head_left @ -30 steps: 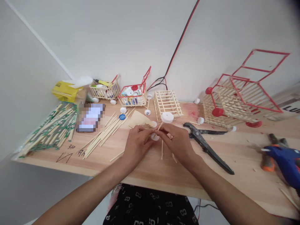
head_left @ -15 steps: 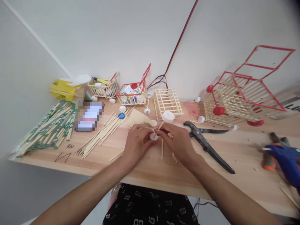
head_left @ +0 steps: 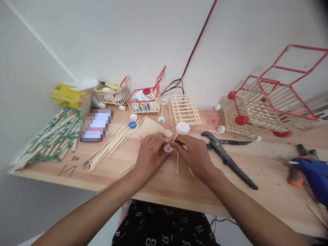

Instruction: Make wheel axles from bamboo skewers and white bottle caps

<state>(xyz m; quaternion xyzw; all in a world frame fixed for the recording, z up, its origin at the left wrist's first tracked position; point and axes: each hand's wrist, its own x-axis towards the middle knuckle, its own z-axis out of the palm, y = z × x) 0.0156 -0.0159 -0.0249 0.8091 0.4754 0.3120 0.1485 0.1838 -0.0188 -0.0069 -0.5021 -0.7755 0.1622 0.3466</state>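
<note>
My right hand point(head_left: 192, 150) pinches a short wooden stick point(head_left: 175, 137) that slants between two white bottle caps. The larger-looking upper bottle cap point(head_left: 182, 128) sits on the stick's far end, above my fingers. My left hand point(head_left: 151, 154) is closed on the lower bottle cap point(head_left: 168, 148), where the stick's other end meets it. Part of the stick is hidden by my right fingertips. Behind my left fingers lie a piece of tan sandpaper-like sheet point(head_left: 151, 128) and another white cap point(head_left: 168, 133). Two short sticks lie on the table by my right hand.
Black-handled cutters point(head_left: 228, 159) lie to the right, with a blue glue gun point(head_left: 310, 174) farther off. Stick-built carts and a stick basket point(head_left: 184, 111) line the wall. Loose sticks point(head_left: 112, 147), a phone point(head_left: 97, 124) and bagged chopsticks point(head_left: 51, 140) are on the left.
Both hands keep nearly the same grip on the stick and caps. The view has shifted slightly, and the upper cap sits a touch farther left.
</note>
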